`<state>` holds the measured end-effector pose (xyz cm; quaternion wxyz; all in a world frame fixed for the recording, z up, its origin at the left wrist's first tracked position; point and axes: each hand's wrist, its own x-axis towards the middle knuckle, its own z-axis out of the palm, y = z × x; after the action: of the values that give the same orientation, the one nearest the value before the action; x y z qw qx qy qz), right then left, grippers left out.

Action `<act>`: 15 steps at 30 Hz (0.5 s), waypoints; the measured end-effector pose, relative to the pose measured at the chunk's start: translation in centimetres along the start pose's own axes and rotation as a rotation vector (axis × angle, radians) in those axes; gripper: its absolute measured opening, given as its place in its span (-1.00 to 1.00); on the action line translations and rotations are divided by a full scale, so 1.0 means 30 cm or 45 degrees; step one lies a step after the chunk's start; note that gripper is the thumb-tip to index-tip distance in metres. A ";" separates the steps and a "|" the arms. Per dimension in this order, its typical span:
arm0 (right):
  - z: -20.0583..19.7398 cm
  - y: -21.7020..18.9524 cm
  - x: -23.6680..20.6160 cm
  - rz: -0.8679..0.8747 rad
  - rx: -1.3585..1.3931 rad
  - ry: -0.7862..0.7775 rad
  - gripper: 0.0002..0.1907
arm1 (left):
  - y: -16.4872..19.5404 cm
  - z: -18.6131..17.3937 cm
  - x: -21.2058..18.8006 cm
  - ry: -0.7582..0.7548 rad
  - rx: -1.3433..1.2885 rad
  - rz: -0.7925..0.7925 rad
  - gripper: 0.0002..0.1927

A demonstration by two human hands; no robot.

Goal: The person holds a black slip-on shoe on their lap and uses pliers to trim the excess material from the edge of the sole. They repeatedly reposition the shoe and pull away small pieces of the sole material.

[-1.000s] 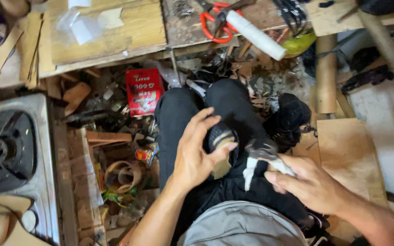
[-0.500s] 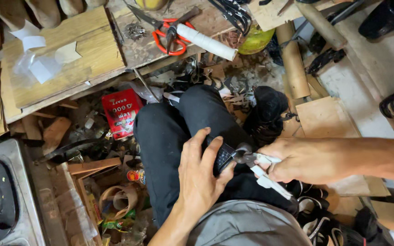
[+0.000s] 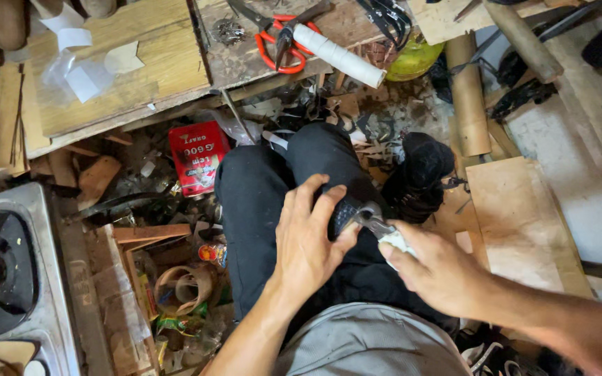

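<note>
Cluttered workshop floor fills the frame, with a worn wooden board (image 3: 127,66) at upper left. At centre, on the person's lap, the left hand (image 3: 308,240) curls its fingers around a small black textured shoe part (image 3: 343,211). Just right of it, the right hand (image 3: 437,268) grips white-handled metal pliers (image 3: 379,226), whose tip touches the part. Red-handled scissors (image 3: 281,42) lie at top centre.

Dark textured shoe piece (image 3: 343,211) is lying on the black-trousered lap, partly covered by fingers; metal pliers (image 3: 377,224) with white-wrapped handles are lying tilted, jaws biting its right edge.
</note>
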<state>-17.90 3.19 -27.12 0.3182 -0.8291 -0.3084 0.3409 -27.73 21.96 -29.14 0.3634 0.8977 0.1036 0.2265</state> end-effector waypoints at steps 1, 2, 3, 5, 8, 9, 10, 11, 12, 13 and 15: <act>0.036 0.017 0.009 -0.214 -0.028 0.161 -0.65 | -0.003 -0.003 0.009 -0.011 0.010 -0.025 -0.40; 0.067 0.036 0.014 -0.244 -0.033 0.228 -0.66 | -0.004 -0.008 0.016 -0.047 0.006 -0.065 -0.39; 0.097 0.054 0.023 -0.273 -0.036 0.297 -0.67 | -0.004 -0.014 0.022 -0.084 0.003 -0.103 -0.39; 0.140 0.085 0.033 -0.307 -0.016 0.379 -0.70 | -0.005 -0.035 0.027 -0.157 -0.031 -0.089 -0.35; 0.182 0.107 0.043 -0.294 0.055 0.401 -0.74 | -0.016 -0.065 0.028 -0.219 -0.093 0.001 -0.33; 0.192 0.106 0.047 -0.273 0.080 0.394 -0.73 | -0.018 -0.067 0.026 -0.204 -0.092 -0.016 -0.38; 0.205 0.099 0.055 -0.257 0.108 0.385 -0.73 | -0.021 -0.069 0.021 -0.186 -0.084 -0.035 -0.43; 0.212 0.090 0.063 -0.291 0.088 0.418 -0.74 | -0.025 -0.068 0.018 -0.166 -0.080 -0.048 -0.44; 0.220 0.077 0.073 -0.323 0.066 0.454 -0.74 | -0.028 -0.063 0.015 -0.144 -0.077 -0.060 -0.45; 0.221 0.065 0.083 -0.360 0.042 0.492 -0.75 | -0.034 -0.061 0.014 -0.119 -0.075 -0.068 -0.45; 0.207 0.046 0.091 -0.294 0.074 0.408 -0.72 | -0.047 -0.059 0.013 -0.109 -0.071 -0.079 -0.46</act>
<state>-20.64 6.31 -32.64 0.4240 -0.8223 -0.3371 0.1745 -28.26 24.18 -28.85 0.3993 0.8925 0.1093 0.1791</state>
